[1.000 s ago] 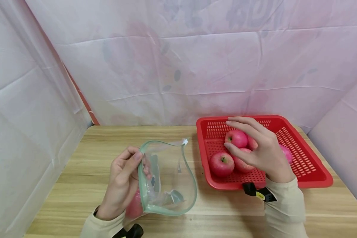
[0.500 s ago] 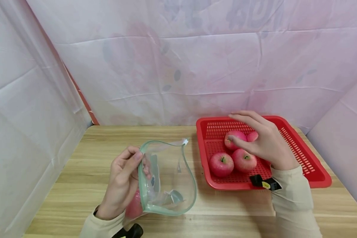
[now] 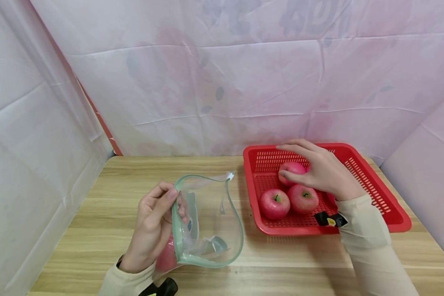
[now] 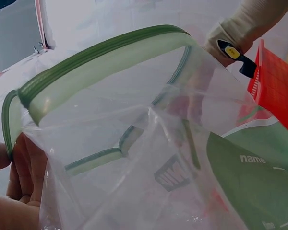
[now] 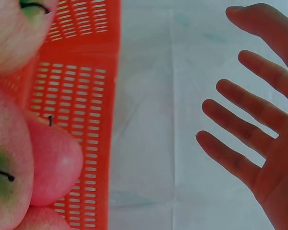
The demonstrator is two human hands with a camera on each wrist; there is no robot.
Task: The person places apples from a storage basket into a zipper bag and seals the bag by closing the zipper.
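My left hand (image 3: 153, 226) pinches the green rim of a clear zip bag (image 3: 212, 222) between thumb and fingers. The bag's mouth gapes, and a white slider (image 3: 230, 176) sits at its far corner. Low in the bag, partly behind the hand, shows something red and round (image 3: 166, 257). Over the red basket (image 3: 257, 213) hovers my right hand (image 3: 323, 172), thumb and fingers spread and holding nothing. Below and beside it lie a front-left apple (image 3: 275, 204), a middle apple (image 3: 302, 199) and a back apple (image 3: 291, 169). More apples (image 5: 55, 160) are partly hidden by the hand.
The bag and the basket rest on a wood-grain table (image 3: 111, 213). Behind them a pale printed cloth (image 3: 222, 82) hangs at the table's back edge, with more cloth at both sides. The basket's raised rim stands between the bag and the apples.
My right hand has risen slightly and its wrist has shifted right, uncovering more of the middle apple. The left hand and the bag stay where they were.
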